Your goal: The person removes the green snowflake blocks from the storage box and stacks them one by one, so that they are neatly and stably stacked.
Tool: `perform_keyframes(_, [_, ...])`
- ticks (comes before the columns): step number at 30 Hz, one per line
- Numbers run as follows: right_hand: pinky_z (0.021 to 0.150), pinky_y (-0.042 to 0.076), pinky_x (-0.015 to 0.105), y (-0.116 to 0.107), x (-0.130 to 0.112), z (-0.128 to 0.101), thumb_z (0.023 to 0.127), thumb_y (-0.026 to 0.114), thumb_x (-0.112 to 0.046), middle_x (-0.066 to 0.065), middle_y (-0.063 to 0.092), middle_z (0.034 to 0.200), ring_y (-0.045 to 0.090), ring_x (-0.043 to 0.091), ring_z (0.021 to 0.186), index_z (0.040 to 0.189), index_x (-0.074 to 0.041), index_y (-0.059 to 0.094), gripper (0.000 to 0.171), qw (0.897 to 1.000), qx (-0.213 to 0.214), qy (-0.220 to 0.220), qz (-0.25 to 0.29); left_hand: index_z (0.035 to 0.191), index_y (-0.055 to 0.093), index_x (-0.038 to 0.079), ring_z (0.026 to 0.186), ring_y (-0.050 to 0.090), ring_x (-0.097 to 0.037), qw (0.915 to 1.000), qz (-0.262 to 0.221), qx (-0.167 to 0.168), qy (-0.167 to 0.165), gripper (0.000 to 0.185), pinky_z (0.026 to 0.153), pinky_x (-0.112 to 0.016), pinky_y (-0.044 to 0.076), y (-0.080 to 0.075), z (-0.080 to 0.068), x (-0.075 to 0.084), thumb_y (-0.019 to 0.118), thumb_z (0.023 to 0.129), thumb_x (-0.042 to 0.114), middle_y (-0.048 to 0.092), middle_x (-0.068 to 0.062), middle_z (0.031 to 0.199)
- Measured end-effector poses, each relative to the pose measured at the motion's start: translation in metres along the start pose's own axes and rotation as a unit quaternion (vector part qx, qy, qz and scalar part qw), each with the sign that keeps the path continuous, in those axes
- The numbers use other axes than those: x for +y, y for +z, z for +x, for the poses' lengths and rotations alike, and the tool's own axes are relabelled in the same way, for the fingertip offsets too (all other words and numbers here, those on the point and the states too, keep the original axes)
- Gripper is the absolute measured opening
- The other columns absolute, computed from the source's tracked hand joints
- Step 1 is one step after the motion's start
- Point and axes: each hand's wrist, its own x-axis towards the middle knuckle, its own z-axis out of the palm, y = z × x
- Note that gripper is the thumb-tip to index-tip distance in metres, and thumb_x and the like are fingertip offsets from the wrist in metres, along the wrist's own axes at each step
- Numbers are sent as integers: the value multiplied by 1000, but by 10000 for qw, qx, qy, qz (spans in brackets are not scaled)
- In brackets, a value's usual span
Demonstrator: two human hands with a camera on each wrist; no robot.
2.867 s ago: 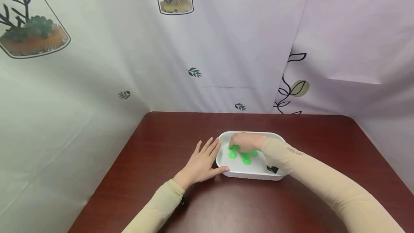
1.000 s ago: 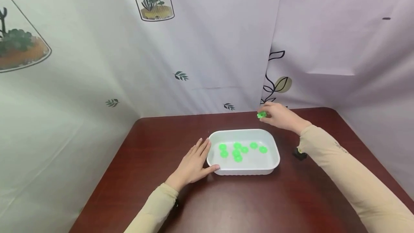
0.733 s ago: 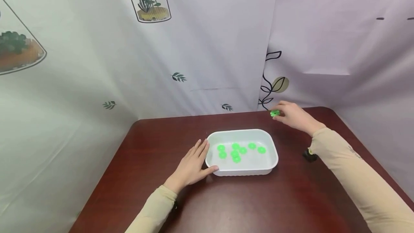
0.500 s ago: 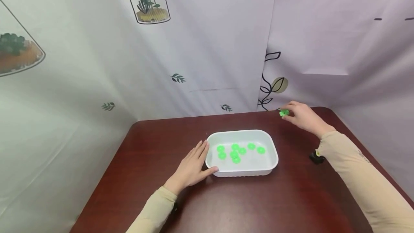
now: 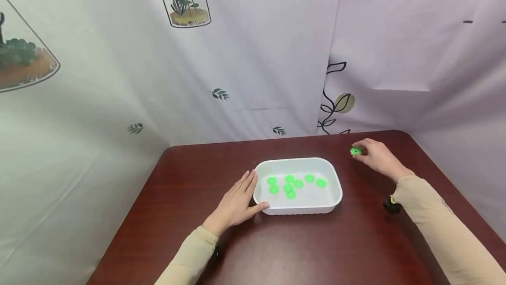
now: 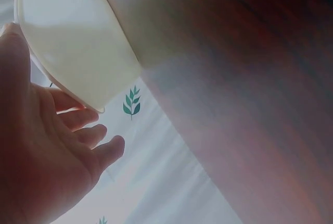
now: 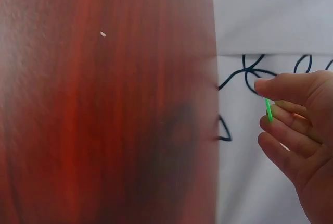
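A white tray (image 5: pixel 335 188) stands mid-table and holds several green flower-shaped discs (image 5: pixel 290 185). My left hand (image 5: pixel 237 201) lies flat against the tray's left end, fingers straight and thumb along its near corner; the left wrist view shows the tray's wall (image 6: pixel 78 41) beside that hand (image 6: pixel 47 146). My right hand (image 5: pixel 375 156) is low over the table to the right of the tray and pinches one green disc (image 5: pixel 356 150) in its fingertips. In the right wrist view that disc (image 7: pixel 269 110) shows edge-on between thumb and fingers.
The dark red table (image 5: pixel 300 250) is closed in by printed curtains (image 5: pixel 237 56) at the back and both sides. A small black object (image 5: pixel 391 206) sits under my right forearm near the table's right edge.
My right hand took a green disc out of the tray, carried it up and to the right, and has now lowered it toward the table. The left hand stayed by the tray.
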Motion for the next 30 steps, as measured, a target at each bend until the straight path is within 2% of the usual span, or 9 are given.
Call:
perform_keyframes(6, [84, 53, 54, 15, 9, -12, 91, 72, -5, 29, 63, 117, 64, 41, 101, 127, 12, 61, 42, 9982, -77, 366, 467, 158, 27, 1, 153, 19, -27, 9999, -21, -123, -21, 98, 118, -44, 27, 2, 0, 0, 40, 95, 75, 23, -13, 165])
perform_keyframes(10, [87, 51, 57, 22, 12, -15, 91, 72, -7, 30, 63, 120, 63, 43, 105, 127, 11, 61, 42, 9970, -140, 444, 622, 157, 29, 0, 152, 21, -27, 10000, 14, -15, 32, 97, 118, -44, 28, 1, 3, 0, 42, 95, 74, 26, -14, 164])
perform_keyframes(16, [91, 50, 58, 31, 16, -15, 91, 72, -8, 30, 64, 121, 62, 44, 110, 128, 11, 62, 42, 9955, -324, 622, 645, 157, 28, 0, 153, 18, -25, 9999, 3, -103, 85, 97, 120, -39, 23, 1, 7, 1, 43, 96, 73, 24, -14, 165])
perform_keyframes(30, [95, 47, 59, 37, 16, -10, 90, 72, -10, 31, 64, 122, 59, 46, 114, 128, 10, 62, 43, 9948, -510, 662, 589, 157, 28, -1, 153, 20, -27, 9999, -68, -72, 120, 96, 120, -41, 24, 2, 6, -5, 46, 96, 70, 23, -15, 165])
